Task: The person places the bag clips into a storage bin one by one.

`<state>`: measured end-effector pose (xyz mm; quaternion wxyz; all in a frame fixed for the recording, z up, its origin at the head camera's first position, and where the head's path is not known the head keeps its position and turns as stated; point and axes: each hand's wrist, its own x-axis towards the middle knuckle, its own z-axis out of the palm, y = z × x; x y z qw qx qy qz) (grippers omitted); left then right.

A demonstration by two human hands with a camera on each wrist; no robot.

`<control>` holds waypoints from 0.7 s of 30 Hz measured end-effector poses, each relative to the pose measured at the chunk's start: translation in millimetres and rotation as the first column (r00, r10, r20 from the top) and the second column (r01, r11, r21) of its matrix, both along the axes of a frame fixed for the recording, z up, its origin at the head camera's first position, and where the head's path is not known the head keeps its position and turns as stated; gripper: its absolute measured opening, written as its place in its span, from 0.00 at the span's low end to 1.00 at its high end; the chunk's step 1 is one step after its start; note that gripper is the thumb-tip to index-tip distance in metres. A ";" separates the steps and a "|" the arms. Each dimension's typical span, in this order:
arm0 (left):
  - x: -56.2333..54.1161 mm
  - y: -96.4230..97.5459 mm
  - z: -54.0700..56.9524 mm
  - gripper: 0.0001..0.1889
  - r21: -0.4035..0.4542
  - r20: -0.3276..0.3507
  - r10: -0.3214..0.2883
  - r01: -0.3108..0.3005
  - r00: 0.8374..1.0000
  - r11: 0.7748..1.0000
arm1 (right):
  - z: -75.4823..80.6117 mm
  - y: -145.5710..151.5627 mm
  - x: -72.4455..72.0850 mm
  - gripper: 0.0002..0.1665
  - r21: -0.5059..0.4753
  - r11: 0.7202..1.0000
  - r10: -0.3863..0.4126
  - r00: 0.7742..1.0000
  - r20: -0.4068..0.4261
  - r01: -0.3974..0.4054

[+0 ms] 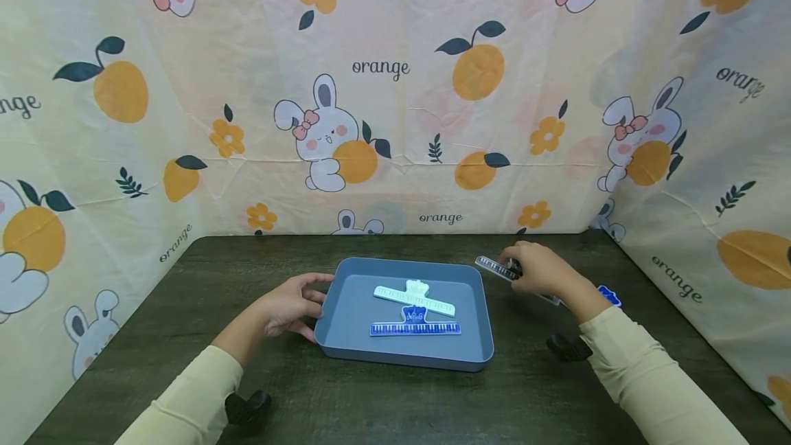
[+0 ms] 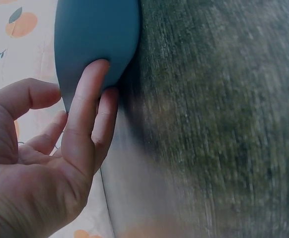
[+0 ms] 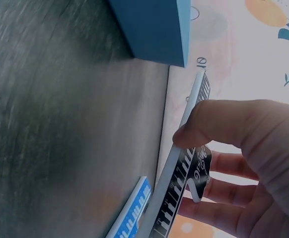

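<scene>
A shallow blue-grey tray (image 1: 404,357) lies in the middle of the dark table. My left hand (image 1: 293,304) touches its left outer wall, the fingers fairly straight against it, as the left wrist view shows close up. Inside the tray are a mint green ruler-shaped clip (image 1: 417,299) and a blue piano-key clip (image 1: 415,328). To the right of the tray, my right hand (image 1: 544,270) pinches a black-and-white piano-key clip (image 3: 172,193) between thumb and fingers, close over the table.
Another blue clip (image 1: 608,295) lies on the table, partly hidden behind the right wrist. A patterned cloth (image 1: 402,122) with rabbits and oranges closes off the back and both sides of the dark wooden table (image 1: 346,404).
</scene>
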<state>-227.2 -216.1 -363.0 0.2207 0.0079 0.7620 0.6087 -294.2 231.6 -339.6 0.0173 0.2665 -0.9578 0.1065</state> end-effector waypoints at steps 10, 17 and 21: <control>0.2 -1.2 -0.1 0.39 0.004 -0.001 -0.002 0.002 1.000 1.000 | 11.6 -16.1 5.7 0.22 -0.023 0.999 0.025 1.000 -0.016 -0.025; -0.7 -1.4 0.3 0.39 0.003 0.001 -0.004 0.004 1.000 1.000 | 17.1 -25.8 9.4 0.21 -0.032 0.997 0.069 0.997 -0.046 -0.071; -1.6 -1.9 0.5 0.39 0.005 0.001 -0.005 0.005 1.000 1.000 | 21.1 -32.8 12.1 0.22 -0.027 0.995 0.094 0.994 -0.064 -0.096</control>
